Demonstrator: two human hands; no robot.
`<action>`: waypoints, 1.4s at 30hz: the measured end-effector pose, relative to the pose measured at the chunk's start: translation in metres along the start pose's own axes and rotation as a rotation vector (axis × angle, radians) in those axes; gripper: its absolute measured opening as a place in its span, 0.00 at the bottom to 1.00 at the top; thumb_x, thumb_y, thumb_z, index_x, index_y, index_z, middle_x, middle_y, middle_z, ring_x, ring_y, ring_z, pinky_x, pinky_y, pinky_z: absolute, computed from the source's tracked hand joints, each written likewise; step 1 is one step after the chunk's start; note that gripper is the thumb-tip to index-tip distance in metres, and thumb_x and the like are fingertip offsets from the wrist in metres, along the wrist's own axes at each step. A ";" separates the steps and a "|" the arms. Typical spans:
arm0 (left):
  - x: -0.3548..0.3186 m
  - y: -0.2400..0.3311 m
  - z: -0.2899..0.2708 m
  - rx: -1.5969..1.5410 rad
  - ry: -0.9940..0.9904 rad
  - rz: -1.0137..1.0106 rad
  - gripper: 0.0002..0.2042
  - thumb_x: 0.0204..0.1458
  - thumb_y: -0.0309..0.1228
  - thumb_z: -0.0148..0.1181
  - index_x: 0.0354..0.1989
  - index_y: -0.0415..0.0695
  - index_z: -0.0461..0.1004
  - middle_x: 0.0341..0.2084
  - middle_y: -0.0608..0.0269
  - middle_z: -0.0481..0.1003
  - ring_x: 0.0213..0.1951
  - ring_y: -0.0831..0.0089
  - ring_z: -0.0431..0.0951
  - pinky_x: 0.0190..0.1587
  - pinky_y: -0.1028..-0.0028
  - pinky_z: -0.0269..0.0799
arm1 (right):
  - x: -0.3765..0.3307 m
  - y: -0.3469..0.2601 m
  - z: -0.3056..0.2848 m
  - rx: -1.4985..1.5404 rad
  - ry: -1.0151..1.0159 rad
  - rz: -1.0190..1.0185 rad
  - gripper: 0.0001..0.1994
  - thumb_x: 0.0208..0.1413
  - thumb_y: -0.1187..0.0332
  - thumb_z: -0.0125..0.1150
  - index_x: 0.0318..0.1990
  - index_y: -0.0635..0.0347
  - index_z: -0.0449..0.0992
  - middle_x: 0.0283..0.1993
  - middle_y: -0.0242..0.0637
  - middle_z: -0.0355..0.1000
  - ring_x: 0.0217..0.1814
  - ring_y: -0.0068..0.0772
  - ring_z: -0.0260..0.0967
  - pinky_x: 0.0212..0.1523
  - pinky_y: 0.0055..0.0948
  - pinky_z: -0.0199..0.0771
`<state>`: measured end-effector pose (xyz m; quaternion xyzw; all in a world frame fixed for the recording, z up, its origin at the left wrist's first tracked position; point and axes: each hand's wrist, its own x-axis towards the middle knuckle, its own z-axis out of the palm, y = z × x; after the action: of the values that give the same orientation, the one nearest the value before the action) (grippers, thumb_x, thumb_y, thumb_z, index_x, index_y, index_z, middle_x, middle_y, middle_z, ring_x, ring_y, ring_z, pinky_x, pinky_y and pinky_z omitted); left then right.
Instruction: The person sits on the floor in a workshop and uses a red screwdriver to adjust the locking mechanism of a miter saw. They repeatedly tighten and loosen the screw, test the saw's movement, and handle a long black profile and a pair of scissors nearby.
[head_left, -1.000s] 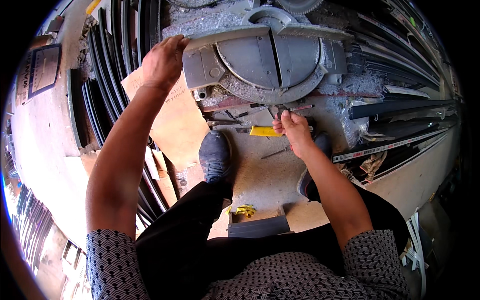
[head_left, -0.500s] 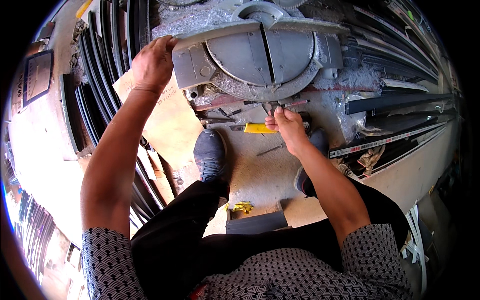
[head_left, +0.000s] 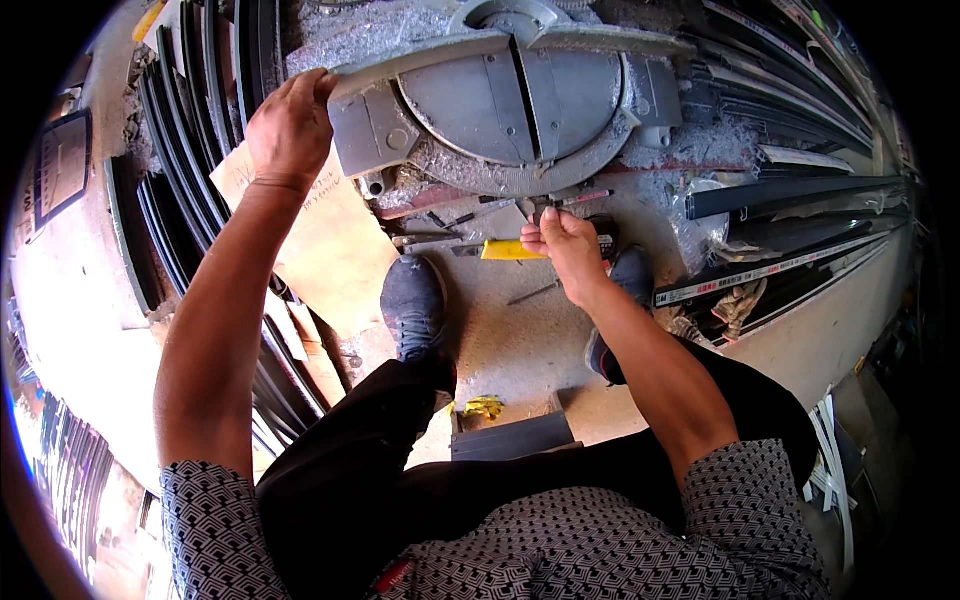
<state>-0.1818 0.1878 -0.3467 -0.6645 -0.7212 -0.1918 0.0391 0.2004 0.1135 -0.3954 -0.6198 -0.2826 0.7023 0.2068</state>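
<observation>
A grey metal mitre saw base (head_left: 470, 105) with a round slotted turntable stands in front of me, strewn with shavings. My left hand (head_left: 290, 130) is closed at the left end of its raised fence (head_left: 420, 62), with the fingertips curled over that end. Just below the turntable's front edge, my right hand (head_left: 565, 250) is closed, thumb against curled fingers. A small dark part shows at its fingertips, mostly hidden, and I cannot tell what it is. Beside those fingers, a yellow-handled tool (head_left: 510, 250) lies on the floor.
Dark metal profiles (head_left: 190, 130) lie at the left, and more profiles (head_left: 790, 195) at the right. A brown cardboard sheet (head_left: 335, 265) with handwriting lies by my left shoe (head_left: 413, 305). Work gloves (head_left: 740, 308) rest among the right-hand profiles. Small hand tools lie below the saw.
The whole view has shifted slightly, so the saw base sits a little further left and higher. Both hands keep their places against the saw.
</observation>
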 end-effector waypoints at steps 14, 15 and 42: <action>0.002 0.000 -0.005 0.002 -0.082 0.040 0.18 0.69 0.46 0.51 0.50 0.45 0.78 0.43 0.55 0.81 0.46 0.51 0.81 0.49 0.59 0.77 | 0.005 -0.001 -0.007 -0.620 -0.028 -0.269 0.24 0.67 0.47 0.60 0.40 0.66 0.76 0.35 0.41 0.80 0.35 0.34 0.79 0.39 0.35 0.81; 0.001 0.001 -0.005 0.003 -0.086 0.035 0.19 0.69 0.47 0.51 0.51 0.44 0.78 0.43 0.54 0.81 0.48 0.51 0.80 0.51 0.59 0.76 | 0.004 -0.003 -0.005 -0.747 -0.016 -0.333 0.24 0.66 0.46 0.62 0.41 0.65 0.77 0.35 0.40 0.80 0.36 0.35 0.79 0.40 0.36 0.80; -0.009 0.053 -0.023 0.156 -0.388 0.049 0.70 0.25 0.50 0.86 0.74 0.38 0.41 0.60 0.42 0.58 0.67 0.43 0.57 0.72 0.47 0.47 | 0.019 -0.042 -0.001 -1.110 -0.006 -0.119 0.23 0.53 0.51 0.68 0.32 0.70 0.83 0.35 0.62 0.79 0.43 0.63 0.80 0.49 0.50 0.78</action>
<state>-0.1337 0.1744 -0.3160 -0.7011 -0.7116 -0.0028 -0.0444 0.1959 0.1579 -0.3827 -0.6167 -0.6452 0.4369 -0.1123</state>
